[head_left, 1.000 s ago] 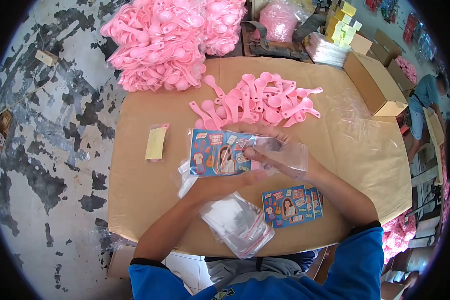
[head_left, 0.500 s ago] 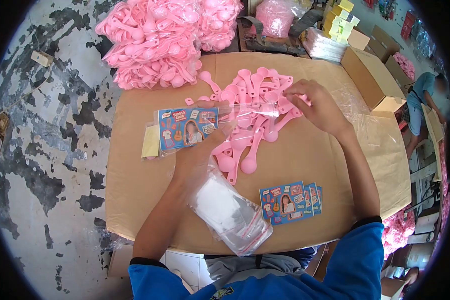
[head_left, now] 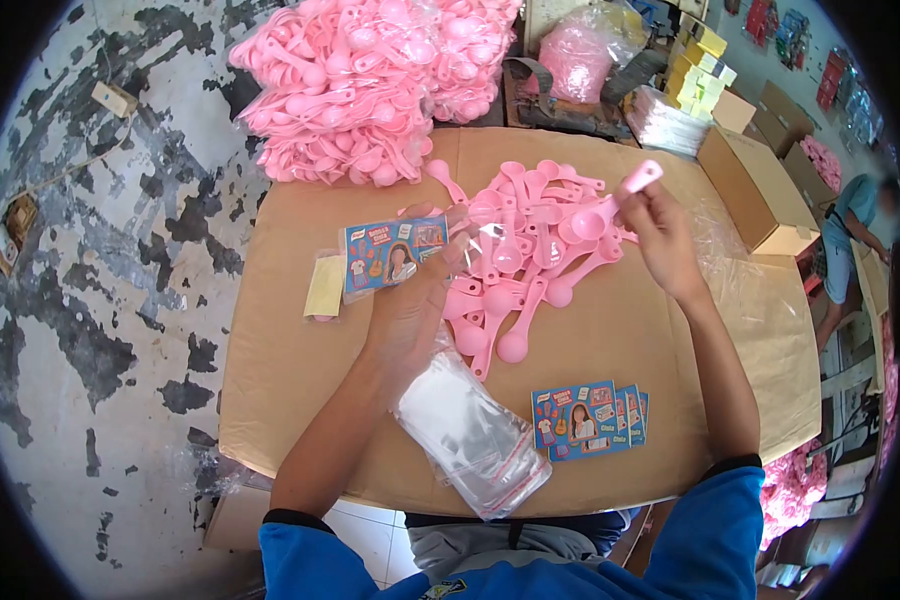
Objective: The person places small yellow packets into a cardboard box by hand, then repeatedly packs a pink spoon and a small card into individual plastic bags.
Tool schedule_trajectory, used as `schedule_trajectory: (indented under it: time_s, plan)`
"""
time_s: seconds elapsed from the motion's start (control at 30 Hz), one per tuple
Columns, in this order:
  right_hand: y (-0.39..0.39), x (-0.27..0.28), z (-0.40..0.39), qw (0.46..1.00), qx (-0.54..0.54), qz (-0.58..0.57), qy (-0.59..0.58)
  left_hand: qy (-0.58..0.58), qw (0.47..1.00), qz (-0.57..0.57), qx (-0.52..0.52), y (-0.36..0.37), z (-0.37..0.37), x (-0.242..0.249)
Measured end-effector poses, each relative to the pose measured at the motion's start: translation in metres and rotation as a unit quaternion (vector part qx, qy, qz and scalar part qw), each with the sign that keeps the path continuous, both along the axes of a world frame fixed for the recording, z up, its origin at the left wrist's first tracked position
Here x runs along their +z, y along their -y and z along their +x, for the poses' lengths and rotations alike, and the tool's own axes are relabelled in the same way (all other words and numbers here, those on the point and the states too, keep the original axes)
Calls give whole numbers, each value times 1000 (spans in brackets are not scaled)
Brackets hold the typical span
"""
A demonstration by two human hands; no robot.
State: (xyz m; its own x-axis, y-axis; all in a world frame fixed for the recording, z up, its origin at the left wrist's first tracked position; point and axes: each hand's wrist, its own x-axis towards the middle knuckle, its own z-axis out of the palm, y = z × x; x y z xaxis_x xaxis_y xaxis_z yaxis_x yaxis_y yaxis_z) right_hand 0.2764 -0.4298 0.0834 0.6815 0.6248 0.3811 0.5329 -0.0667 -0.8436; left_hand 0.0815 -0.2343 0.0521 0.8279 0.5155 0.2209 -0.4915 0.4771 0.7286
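My left hand (head_left: 422, 285) is closed on a clear plastic bag with a blue printed card (head_left: 394, 254) inside. The bag's open end points toward the pile of pink measuring spoons (head_left: 510, 300). Over the right edge of that pile, my right hand (head_left: 662, 240) pinches one pink measuring spoon (head_left: 594, 220); its handle end sticks up past my fingers. Nearer to me lie a stack of clear plastic bags (head_left: 470, 430) and several fanned blue cards (head_left: 574, 422). A bagged packet with a yellowish face (head_left: 325, 288) rests left of my left hand.
Large clear sacks of pink spoons (head_left: 340, 90) stand at the back left of the paper-covered table (head_left: 300, 400). A cardboard box (head_left: 755, 190) sits at the back right, near stacked yellow packs (head_left: 698, 75). Another person (head_left: 850, 235) is at the far right.
My right hand has lifted a pink measuring spoon from the pile. My left hand still holds the bag with the card. The whole view has shifted slightly.
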Motion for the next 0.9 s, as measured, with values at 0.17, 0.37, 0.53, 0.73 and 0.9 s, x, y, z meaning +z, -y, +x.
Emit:
schedule_trajectory:
  time_s: [0.17,0.37,0.53,0.73,0.9]
  plan:
    - [-4,8,-40,983,68,105,-137,37,998,-23,-35,2,0,-1]
    - [-10,4,-76,969,120,5,-218,-2,997,-42,-57,16,0,-11]
    - [-12,23,-87,980,169,-16,-103,-26,995,-78,-63,21,0,-6]
    - [-13,19,-93,983,168,-45,-58,1,988,-87,-131,29,-1,-15]
    - [-13,26,-88,963,220,9,-157,-7,982,-85,-169,31,-7,-6]
